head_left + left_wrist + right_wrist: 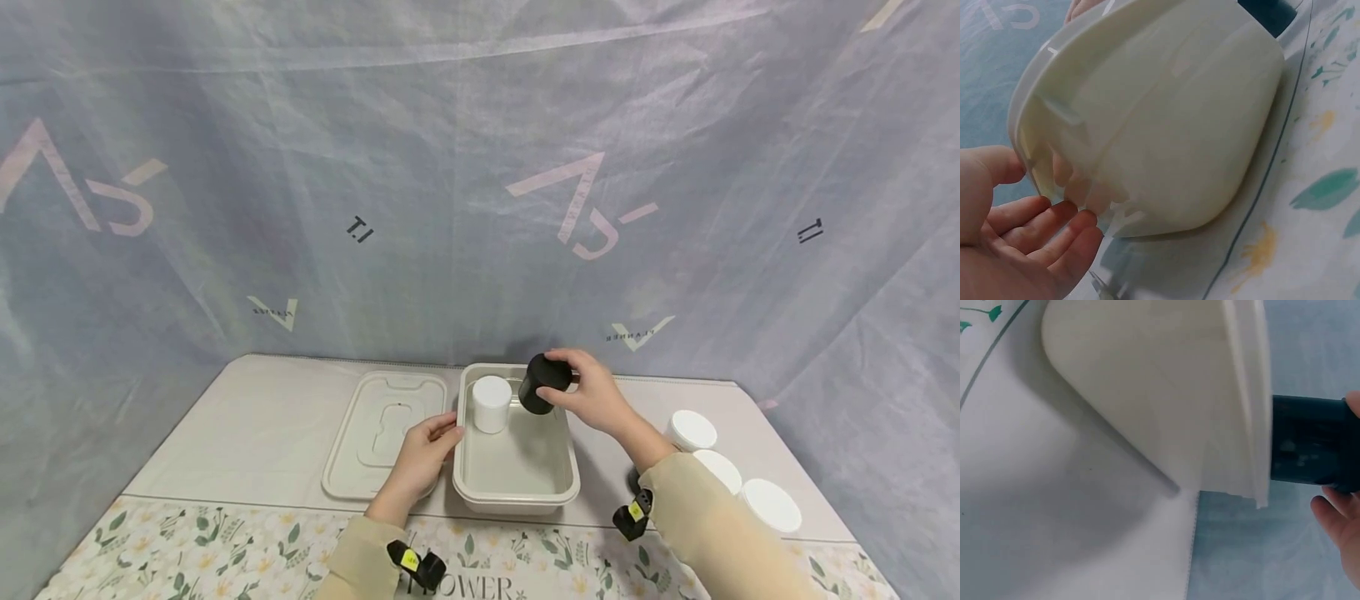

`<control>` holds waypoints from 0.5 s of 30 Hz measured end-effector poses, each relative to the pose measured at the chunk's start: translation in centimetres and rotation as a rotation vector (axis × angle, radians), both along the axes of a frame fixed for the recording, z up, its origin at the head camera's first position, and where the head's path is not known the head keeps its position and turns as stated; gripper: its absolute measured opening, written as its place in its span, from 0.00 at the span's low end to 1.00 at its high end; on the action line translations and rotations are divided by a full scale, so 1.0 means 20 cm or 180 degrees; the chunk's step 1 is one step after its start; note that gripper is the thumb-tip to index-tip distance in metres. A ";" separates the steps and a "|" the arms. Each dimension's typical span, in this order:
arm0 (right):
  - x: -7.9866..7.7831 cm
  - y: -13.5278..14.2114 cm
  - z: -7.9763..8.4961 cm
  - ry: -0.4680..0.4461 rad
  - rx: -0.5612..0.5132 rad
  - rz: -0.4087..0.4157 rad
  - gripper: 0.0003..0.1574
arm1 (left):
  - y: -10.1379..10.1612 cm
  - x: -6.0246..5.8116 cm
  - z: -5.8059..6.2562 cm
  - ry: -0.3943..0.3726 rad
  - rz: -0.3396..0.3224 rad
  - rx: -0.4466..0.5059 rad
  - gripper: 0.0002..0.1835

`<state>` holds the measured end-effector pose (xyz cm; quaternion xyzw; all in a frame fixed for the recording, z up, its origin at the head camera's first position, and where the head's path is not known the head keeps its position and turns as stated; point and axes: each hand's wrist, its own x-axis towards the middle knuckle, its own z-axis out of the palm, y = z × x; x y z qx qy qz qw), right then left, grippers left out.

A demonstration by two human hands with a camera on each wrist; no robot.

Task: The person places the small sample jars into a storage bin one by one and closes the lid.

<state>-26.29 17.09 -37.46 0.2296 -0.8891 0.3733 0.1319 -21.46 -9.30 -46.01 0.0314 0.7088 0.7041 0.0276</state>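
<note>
My right hand (597, 398) grips a black cylindrical jar (545, 385) over the back right corner of a pale plastic storage box (517, 498). In the right wrist view, the jar (1310, 440) juts past the box rim, its lower end hidden behind it. Thumb and fingertips of my left hand (424, 456) hold the box's left rim; in the left wrist view, the fingers (1054, 237) touch the outer wall just below it. Inside the box, at its back left, a white cylindrical jar (492, 406) stands upright.
A pale flat lid (375, 442) lies left of the box. Right of it stand white round-topped containers (693, 430), beside a dark object (633, 481) mostly hidden by my right arm. A floral cloth (247, 542) covers the front edge; a grey-blue curtain (450, 208) hangs behind.
</note>
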 end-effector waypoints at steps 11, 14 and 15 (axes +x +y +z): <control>-0.01 -0.02 -0.10 -0.0084 0.0423 0.0025 0.34 | 0.00 0.00 0.03 -0.0048 0.0007 -0.0038 0.24; -0.02 -0.03 -0.12 -0.0099 0.0544 0.0045 0.35 | 0.00 0.02 0.07 -0.0051 -0.0002 -0.0058 0.23; -0.03 -0.03 -0.12 -0.0108 0.0579 0.0047 0.35 | 0.00 0.03 0.08 -0.0046 -0.0003 -0.0073 0.23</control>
